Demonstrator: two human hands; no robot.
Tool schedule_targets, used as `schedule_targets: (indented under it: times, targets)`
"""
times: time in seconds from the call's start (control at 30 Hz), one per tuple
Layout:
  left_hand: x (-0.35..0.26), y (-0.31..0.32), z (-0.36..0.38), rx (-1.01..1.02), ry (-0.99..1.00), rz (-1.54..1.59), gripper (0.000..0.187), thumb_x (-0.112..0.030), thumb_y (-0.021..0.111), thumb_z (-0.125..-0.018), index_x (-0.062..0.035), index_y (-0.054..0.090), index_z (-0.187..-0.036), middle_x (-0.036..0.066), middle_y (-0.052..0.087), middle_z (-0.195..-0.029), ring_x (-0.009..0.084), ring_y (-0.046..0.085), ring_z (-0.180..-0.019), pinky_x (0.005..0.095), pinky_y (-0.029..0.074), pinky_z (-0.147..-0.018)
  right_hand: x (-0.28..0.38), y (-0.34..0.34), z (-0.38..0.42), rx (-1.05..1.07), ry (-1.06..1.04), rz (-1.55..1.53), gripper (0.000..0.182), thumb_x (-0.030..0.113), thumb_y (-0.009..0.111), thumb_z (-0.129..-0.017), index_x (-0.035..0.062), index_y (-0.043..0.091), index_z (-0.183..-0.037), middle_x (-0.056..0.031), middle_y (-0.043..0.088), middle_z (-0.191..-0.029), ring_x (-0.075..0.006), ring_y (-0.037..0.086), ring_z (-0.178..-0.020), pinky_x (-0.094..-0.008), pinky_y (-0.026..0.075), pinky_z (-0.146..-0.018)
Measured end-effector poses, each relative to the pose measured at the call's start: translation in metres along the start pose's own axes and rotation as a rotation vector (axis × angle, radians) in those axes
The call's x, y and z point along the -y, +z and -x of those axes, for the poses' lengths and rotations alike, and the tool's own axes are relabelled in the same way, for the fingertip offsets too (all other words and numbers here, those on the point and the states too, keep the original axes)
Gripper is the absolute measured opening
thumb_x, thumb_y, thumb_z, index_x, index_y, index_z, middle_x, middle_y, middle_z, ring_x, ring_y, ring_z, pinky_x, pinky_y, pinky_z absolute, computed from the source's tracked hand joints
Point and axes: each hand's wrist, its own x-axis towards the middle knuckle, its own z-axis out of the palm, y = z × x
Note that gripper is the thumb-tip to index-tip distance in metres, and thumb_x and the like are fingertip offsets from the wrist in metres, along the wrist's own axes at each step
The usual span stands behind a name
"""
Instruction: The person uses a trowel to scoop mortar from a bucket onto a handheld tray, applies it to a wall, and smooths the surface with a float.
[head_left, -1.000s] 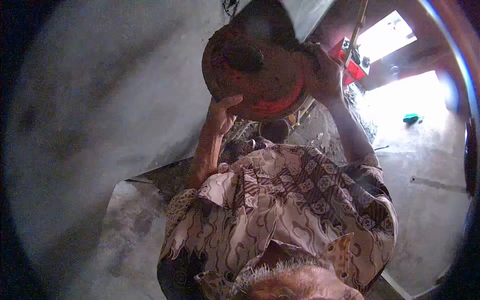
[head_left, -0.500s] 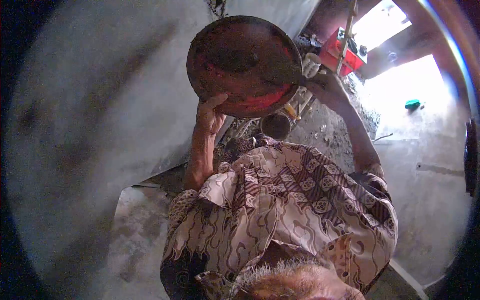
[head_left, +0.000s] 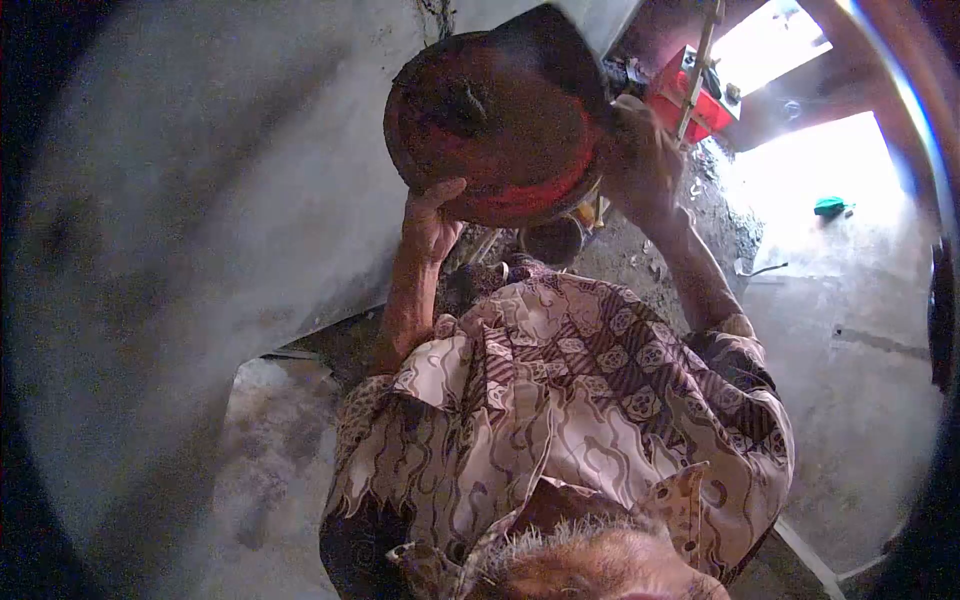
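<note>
A round, dark basin with red patches [head_left: 500,165] is held up in front of my chest, its broad face toward the camera. My left hand [head_left: 433,222] grips its lower left rim, the thumb lying over the edge. At the right rim is my right hand [head_left: 640,165], its fingers dim and slightly blurred. It is closed on a dark, flat-sided piece [head_left: 552,50] that juts over the basin's upper right part. The shade hides what this piece is. Beneath the basin a round, dark container [head_left: 552,241] is partly covered.
A red box [head_left: 695,105] with things on it stands at the upper right, a wooden pole [head_left: 700,70] in front. A small green object [head_left: 829,206] lies on the pale surface at right. A large grey surface [head_left: 200,200] fills the left side.
My right hand has moved up and slightly left along the rim. The dark piece has swung up over the basin's upper right. The basin has shifted a little right, with my left hand still on it.
</note>
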Motion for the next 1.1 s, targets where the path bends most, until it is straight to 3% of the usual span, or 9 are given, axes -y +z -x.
schedule_targets:
  times: [0.07, 0.13, 0.23, 0.5, 0.57, 0.67, 0.83, 0.9, 1.1]
  targets:
    - [-0.003, 0.000, 0.005, -0.011, -0.028, 0.005, 0.051, 0.007, 0.060, -0.072, -0.0047, 0.047, -0.120, 0.012, 0.057, -0.111, 0.0279, 0.058, -0.101, 0.0384, 0.052, -0.088, -0.004, 0.021, 0.011, -0.009, -0.060, -0.047, 0.028, 0.011, 0.065, -0.078, 0.0085, 0.056, -0.104, -0.0107, 0.062, -0.090, -0.0271, 0.063, -0.073, -0.0370, 0.051, -0.061]
    - [-0.010, 0.007, 0.007, 0.057, -0.015, 0.026, 0.050, 0.007, 0.060, -0.073, -0.0047, 0.048, -0.120, 0.011, 0.057, -0.111, 0.0278, 0.058, -0.101, 0.0393, 0.051, -0.089, -0.003, 0.039, 0.009, 0.321, 0.007, -0.109, 0.031, 0.013, 0.067, -0.077, 0.0073, 0.056, -0.105, -0.0123, 0.062, -0.093, -0.0288, 0.063, -0.076, -0.0375, 0.051, -0.063]
    - [-0.007, -0.002, 0.007, 0.009, -0.016, -0.053, 0.051, 0.005, 0.061, -0.072, -0.0046, 0.048, -0.120, 0.011, 0.057, -0.112, 0.0281, 0.057, -0.103, 0.0401, 0.050, -0.090, 0.011, 0.032, 0.003, 0.060, 0.059, -0.113, 0.034, 0.014, 0.067, -0.075, 0.0071, 0.055, -0.106, -0.0130, 0.060, -0.095, -0.0310, 0.062, -0.080, -0.0386, 0.050, -0.068]
    - [-0.013, 0.018, 0.000, 0.042, 0.014, -0.036, 0.052, 0.006, 0.061, -0.071, -0.0038, 0.047, -0.121, 0.012, 0.057, -0.113, 0.0280, 0.056, -0.105, 0.0418, 0.050, -0.089, -0.014, 0.035, -0.012, 0.171, 0.151, -0.178, 0.038, 0.019, 0.065, -0.076, 0.0090, 0.054, -0.111, -0.0120, 0.059, -0.100, -0.0322, 0.060, -0.088, -0.0393, 0.049, -0.074]
    - [-0.016, 0.024, -0.004, 0.022, 0.043, -0.088, 0.052, 0.006, 0.061, -0.072, -0.0039, 0.047, -0.121, 0.012, 0.057, -0.113, 0.0281, 0.056, -0.105, 0.0420, 0.050, -0.089, -0.032, 0.043, -0.018, 0.353, 0.087, -0.023, 0.041, 0.019, 0.067, -0.074, 0.0076, 0.053, -0.111, -0.0135, 0.059, -0.101, -0.0323, 0.060, -0.090, -0.0388, 0.048, -0.075]
    - [-0.018, 0.021, -0.009, 0.059, 0.036, -0.062, 0.052, 0.006, 0.060, -0.072, -0.0050, 0.048, -0.121, 0.012, 0.057, -0.113, 0.0283, 0.055, -0.106, 0.0427, 0.049, -0.091, -0.038, 0.051, -0.013, 0.091, 0.127, -0.324, 0.042, 0.019, 0.068, -0.073, 0.0067, 0.053, -0.111, -0.0144, 0.059, -0.101, -0.0304, 0.060, -0.090, -0.0379, 0.047, -0.075]
    - [-0.022, 0.030, -0.008, 0.055, -0.019, -0.007, 0.055, 0.008, 0.061, -0.071, -0.0055, 0.047, -0.122, 0.012, 0.055, -0.117, 0.0288, 0.055, -0.107, 0.0435, 0.047, -0.093, -0.049, 0.032, -0.025, 0.196, 0.163, -0.420, 0.030, 0.017, 0.063, -0.079, 0.0044, 0.056, -0.105, -0.0137, 0.061, -0.091, -0.0265, 0.060, -0.079, -0.0328, 0.047, -0.069]
    - [-0.016, 0.021, -0.005, 0.047, -0.013, -0.034, 0.056, 0.008, 0.061, -0.070, -0.0056, 0.047, -0.122, 0.012, 0.054, -0.118, 0.0288, 0.054, -0.108, 0.0431, 0.047, -0.093, -0.051, 0.013, -0.022, 0.321, 0.433, -0.088, 0.021, 0.017, 0.062, -0.081, 0.0026, 0.060, -0.097, -0.0093, 0.062, -0.079, -0.0230, 0.060, -0.068, -0.0312, 0.047, -0.063]
    - [-0.024, 0.014, -0.001, -0.002, -0.003, -0.141, 0.058, 0.005, 0.064, -0.069, -0.0049, 0.047, -0.123, 0.011, 0.054, -0.118, 0.0285, 0.053, -0.109, 0.0416, 0.047, -0.093, -0.084, -0.006, 0.001, 0.584, 0.812, -0.469, 0.023, 0.023, 0.059, -0.085, 0.0004, 0.060, -0.078, -0.0062, 0.060, -0.063, -0.0141, 0.055, -0.060, -0.0328, 0.046, -0.057]
